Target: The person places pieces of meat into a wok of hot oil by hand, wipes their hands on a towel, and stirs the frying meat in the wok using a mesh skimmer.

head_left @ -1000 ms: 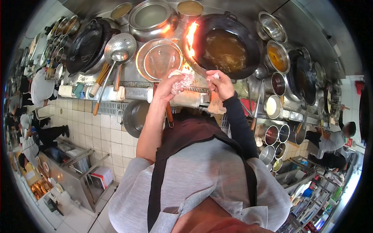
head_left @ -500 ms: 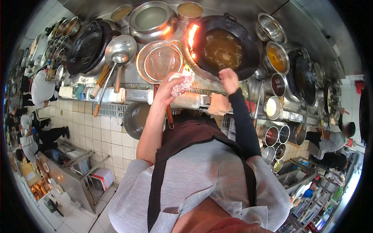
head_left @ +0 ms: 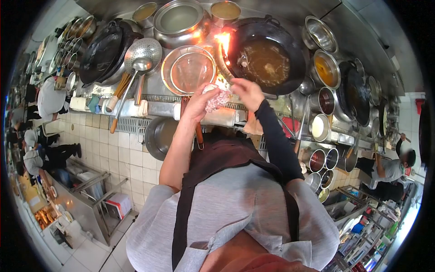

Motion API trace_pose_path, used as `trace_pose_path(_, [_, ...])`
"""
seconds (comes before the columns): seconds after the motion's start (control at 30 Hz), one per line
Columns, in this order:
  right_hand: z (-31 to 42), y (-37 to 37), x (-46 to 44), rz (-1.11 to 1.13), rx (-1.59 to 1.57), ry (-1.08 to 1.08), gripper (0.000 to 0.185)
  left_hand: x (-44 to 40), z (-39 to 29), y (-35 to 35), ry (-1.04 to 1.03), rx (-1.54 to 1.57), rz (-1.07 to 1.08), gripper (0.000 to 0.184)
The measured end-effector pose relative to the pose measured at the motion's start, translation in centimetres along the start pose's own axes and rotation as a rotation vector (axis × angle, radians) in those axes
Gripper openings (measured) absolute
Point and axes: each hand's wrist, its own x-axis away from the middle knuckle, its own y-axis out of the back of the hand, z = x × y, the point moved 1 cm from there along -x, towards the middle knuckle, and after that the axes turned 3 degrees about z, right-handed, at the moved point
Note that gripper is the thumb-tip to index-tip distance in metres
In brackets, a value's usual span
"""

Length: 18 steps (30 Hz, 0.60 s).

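My left hand is closed around a lump of pale pink raw minced meat, held over the front edge of the stove. Close to the meat's right side is my right hand, its fingers drawn together; whatever they pinch, if anything, is too small to make out. Behind it, a black wok contains brownish oil with a few small pieces in it. Flames rise at the wok's left rim. A round wire strainer rests left of the wok, behind my left hand.
A perforated skimmer and a ladle lie to the left, beside more black woks. A large metal pot stands behind the strainer. Bowls of sauce line the right. Other people work at both sides.
My right hand has come left from the wok's front rim to beside the meat in my left hand. Another small piece now shows in the oil at the wok's left.
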Motion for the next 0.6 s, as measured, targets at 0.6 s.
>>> trace_pose_path(0.6, [0.7,0.9,2.3,0.02,-0.495,-0.193,0.032,0.3,-1.5,-0.8,0.12,-0.053,0.103,0.032])
